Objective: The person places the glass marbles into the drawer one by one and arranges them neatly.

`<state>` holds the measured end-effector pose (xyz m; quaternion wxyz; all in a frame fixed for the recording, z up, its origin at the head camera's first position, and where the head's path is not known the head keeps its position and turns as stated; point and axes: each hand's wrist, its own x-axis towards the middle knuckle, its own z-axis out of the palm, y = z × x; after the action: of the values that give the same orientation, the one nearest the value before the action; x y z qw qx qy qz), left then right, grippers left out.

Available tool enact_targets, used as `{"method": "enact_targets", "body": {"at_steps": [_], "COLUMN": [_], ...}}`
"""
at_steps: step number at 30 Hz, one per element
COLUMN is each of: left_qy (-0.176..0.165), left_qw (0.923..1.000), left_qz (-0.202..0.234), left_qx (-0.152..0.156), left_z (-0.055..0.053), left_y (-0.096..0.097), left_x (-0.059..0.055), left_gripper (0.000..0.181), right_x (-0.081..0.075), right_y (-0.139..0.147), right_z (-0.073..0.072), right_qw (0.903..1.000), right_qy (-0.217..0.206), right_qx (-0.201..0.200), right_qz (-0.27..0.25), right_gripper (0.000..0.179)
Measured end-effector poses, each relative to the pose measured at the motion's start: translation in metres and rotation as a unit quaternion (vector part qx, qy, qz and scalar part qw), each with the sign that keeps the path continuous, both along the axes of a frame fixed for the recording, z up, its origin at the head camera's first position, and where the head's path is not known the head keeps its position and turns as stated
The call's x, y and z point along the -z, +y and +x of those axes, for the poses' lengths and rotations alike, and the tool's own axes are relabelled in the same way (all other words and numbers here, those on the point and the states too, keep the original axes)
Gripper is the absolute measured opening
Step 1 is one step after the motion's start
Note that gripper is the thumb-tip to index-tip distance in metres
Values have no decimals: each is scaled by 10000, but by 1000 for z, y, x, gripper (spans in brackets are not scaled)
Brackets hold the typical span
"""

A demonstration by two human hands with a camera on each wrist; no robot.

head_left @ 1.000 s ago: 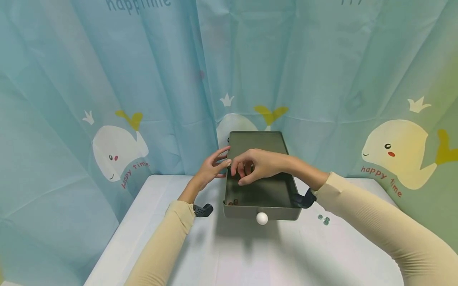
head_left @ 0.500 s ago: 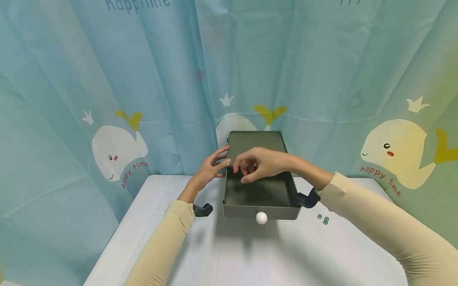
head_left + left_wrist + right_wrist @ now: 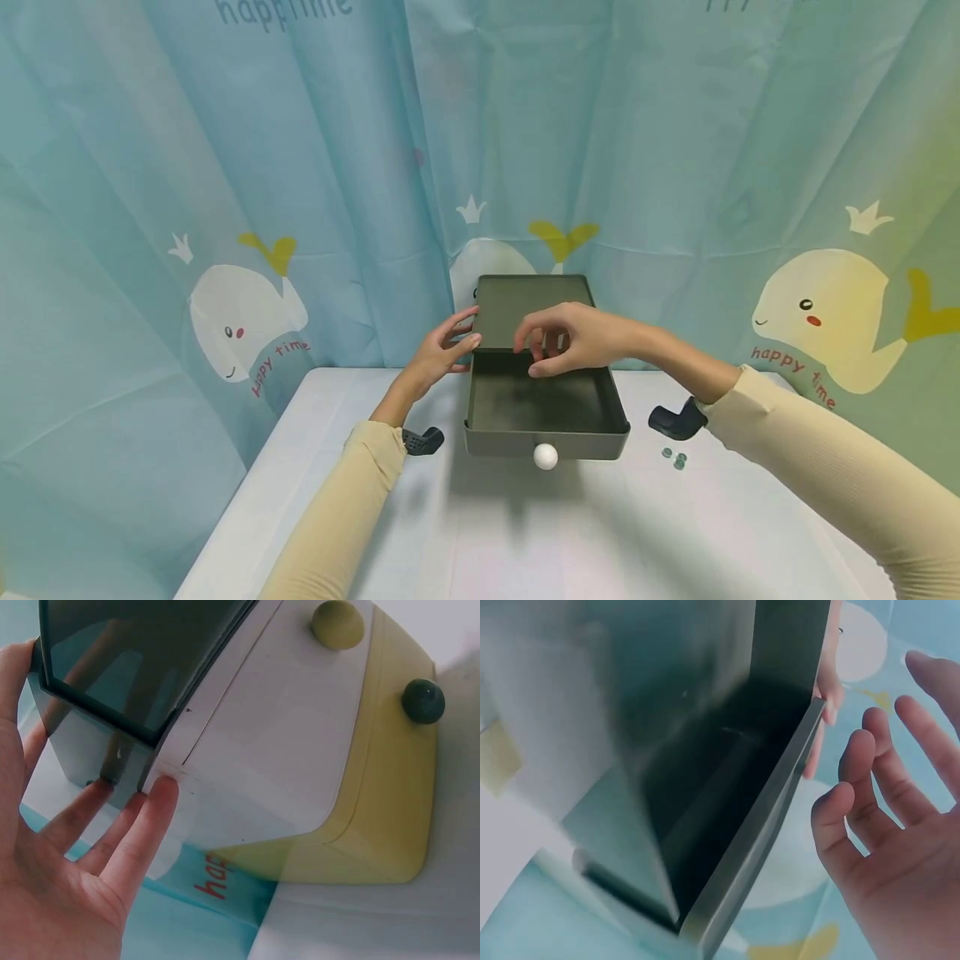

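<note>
A small drawer cabinet [image 3: 517, 300] with a dark grey-green top stands on the table, its top drawer [image 3: 510, 446] pulled out, a white round knob [image 3: 545, 457] at the front. My left hand [image 3: 433, 354] lies against the cabinet's left side with fingers spread; in the left wrist view, fingertips [image 3: 163, 787] touch the side near the drawer. Above the back of the drawer hovers my right hand [image 3: 573, 337], its fingers loosely bent. Nothing shows between the right hand's fingers [image 3: 862, 750] in the right wrist view.
Several small greenish round pieces [image 3: 678, 463] lie on the white table [image 3: 360, 392], right of the drawer. Below the top drawer are a white drawer [image 3: 277, 735] and a yellow one [image 3: 390, 765], both with knobs. A whale-printed curtain [image 3: 360, 208] hangs behind.
My right hand has moved right and slightly up, away from the left hand. Small reddish-brown pieces in the drawer's front left corner no longer show. The left hand stays in place.
</note>
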<state>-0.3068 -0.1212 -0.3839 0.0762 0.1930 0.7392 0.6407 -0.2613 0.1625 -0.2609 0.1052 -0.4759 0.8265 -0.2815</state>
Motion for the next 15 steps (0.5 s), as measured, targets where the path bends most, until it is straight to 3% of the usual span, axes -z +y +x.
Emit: {"method": "enact_targets", "body": {"at_steps": [15], "left_qy": [82], "left_qw": [10000], "left_qz": [-49], "left_qx": [16], "left_z": [0], "left_y": [-1], "left_x": [-1], "left_gripper": [56], "right_x": [4], "right_y": [54], "right_z": [13], "right_qw": [9963], "right_qy": [-7], "right_qx": [770], "right_qz": [-369], "right_gripper": [30]}}
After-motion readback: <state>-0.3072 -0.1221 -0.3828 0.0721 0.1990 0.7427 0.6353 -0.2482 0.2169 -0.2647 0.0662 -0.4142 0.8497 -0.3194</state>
